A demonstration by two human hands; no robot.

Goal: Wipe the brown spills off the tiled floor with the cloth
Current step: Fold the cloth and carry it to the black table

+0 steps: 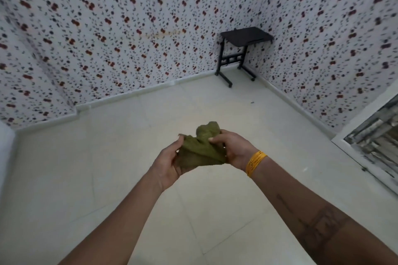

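Observation:
An olive-green cloth [200, 150] is bunched between both my hands, held up above the pale tiled floor [107, 168]. My left hand [167, 162] grips its left side with the thumb over the fabric. My right hand [231, 147], with a yellow bangle at the wrist, pinches the right side, and a lump of cloth sticks up above its fingers. I see no brown spill on the tiles; only a tiny dark speck [251, 103] lies near the far right.
A small black side table [244, 49] on wheeled feet stands in the far right corner. Walls with red-spotted wallpaper [107, 38] close the room, a white skirting along their base. A white-framed opening [370, 135] is at the right.

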